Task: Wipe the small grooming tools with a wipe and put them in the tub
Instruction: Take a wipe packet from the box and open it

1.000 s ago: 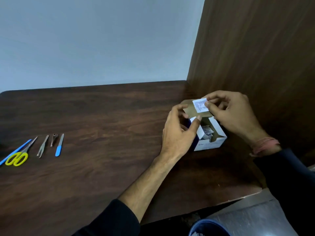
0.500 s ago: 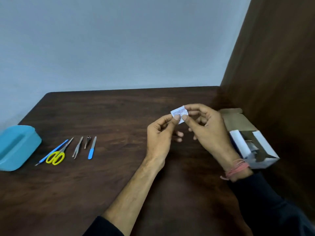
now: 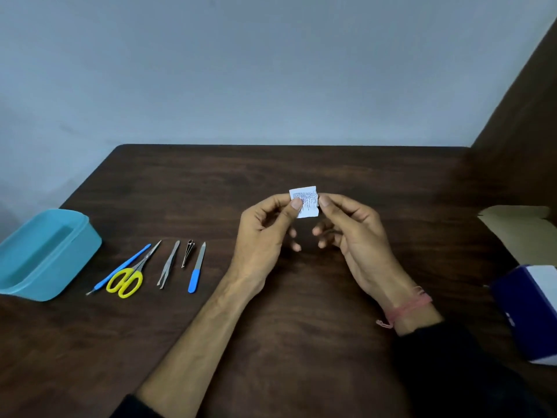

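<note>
Sachet (image 3: 305, 202) pinched between both hands (image 3: 313, 233), right of 5 tools (image 3: 168, 263).

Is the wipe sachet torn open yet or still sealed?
Apparently still sealed. The sachet looks whole, pinched at its edges by the left hand and right hand; no wipe shows.

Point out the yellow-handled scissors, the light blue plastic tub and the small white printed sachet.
yellow-handled scissors (image 3: 124, 282), head view, on a handle loop.
light blue plastic tub (image 3: 79, 247), head view, on its right wall.
small white printed sachet (image 3: 308, 200), head view, on its printed face.
</note>
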The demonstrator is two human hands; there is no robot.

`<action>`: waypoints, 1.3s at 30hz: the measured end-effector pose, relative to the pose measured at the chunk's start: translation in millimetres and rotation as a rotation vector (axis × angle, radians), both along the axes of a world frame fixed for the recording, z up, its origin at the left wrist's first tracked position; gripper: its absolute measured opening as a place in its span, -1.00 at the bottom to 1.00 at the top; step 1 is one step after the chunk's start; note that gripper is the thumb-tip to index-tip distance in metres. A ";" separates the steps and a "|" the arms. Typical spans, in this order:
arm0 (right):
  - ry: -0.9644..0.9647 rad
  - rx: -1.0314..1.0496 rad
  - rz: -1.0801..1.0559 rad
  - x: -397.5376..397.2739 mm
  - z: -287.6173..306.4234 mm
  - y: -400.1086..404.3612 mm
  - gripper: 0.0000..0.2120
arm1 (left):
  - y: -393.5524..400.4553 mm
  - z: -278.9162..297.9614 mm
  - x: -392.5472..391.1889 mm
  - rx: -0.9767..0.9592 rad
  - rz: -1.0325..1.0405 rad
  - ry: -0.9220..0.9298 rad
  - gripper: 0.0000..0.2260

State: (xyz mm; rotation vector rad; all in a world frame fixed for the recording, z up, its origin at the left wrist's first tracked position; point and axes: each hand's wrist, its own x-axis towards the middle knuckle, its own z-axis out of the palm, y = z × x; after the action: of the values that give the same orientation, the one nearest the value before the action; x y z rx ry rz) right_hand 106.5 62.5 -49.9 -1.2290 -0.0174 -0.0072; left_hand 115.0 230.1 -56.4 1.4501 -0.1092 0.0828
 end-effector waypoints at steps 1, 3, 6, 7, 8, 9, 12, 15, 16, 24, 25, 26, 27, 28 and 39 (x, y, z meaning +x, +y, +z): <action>0.001 -0.008 0.017 1.8 -0.8 0.4 -0.79 | 0.3 -0.9 -0.1 -0.014 0.008 -0.001 -0.83; 0.005 -0.018 0.040 3.2 -2.4 -0.2 -0.77 | -0.2 -1.0 0.2 -0.038 0.022 -0.002 -0.81; -0.001 -0.008 0.051 1.7 -4.1 -2.3 -0.75 | 0.0 -0.9 1.2 -0.064 0.032 0.001 -0.78; -0.006 -0.007 0.052 1.4 -3.9 -2.4 -0.75 | 0.4 -1.2 1.3 -0.068 0.032 -0.002 -0.79; -0.009 -0.005 0.052 1.3 -4.4 -2.3 -0.76 | 0.7 -1.2 0.8 -0.068 0.030 -0.004 -0.81; -0.010 -0.002 0.053 1.2 -3.9 -2.3 -0.76 | 0.5 -1.4 0.8 -0.067 0.027 -0.007 -0.82; -0.033 -0.015 0.047 2.1 -5.4 -1.9 -0.73 | 0.2 -2.1 0.7 -0.067 0.020 -0.011 -0.86; -0.060 -0.055 0.023 3.3 -9.0 -1.0 -0.73 | 0.0 -1.6 0.9 -0.068 0.017 0.000 -0.87; -0.068 -0.061 0.017 3.7 -10.4 -0.8 -0.74 | 0.1 -1.9 1.1 -0.065 0.018 0.000 -0.87; -0.047 -0.055 -0.018 4.7 -10.6 -2.8 -0.81 | -0.6 -2.1 2.7 -0.083 0.032 0.026 -0.85; -0.067 -0.082 -0.050 5.1 -11.5 -2.9 -0.84 | -1.0 -2.1 2.5 -0.069 0.036 0.024 -0.86; -0.100 -0.125 -0.091 5.1 -12.0 -3.0 -0.87 | -0.9 -2.4 1.9 -0.042 0.041 0.018 -0.87; -0.141 -0.180 -0.136 4.6 -12.4 -3.0 -0.89 | -1.5 -2.2 0.7 -0.004 0.041 0.009 -0.87; -0.186 -0.241 -0.181 3.4 -12.7 -3.0 -0.90 | -2.2 -1.7 -1.1 0.039 0.035 0.000 -0.87; -0.452 -0.638 -0.408 -7.5 -10.6 3.1 -0.74 | -4.7 0.3 -5.9 0.149 0.093 0.016 -0.95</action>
State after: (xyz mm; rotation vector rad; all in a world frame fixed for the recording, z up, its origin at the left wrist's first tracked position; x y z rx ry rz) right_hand 99.0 65.6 -60.5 -1.8271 -0.1730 -0.6796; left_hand 109.1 225.4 -56.0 1.6039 -0.0350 0.1411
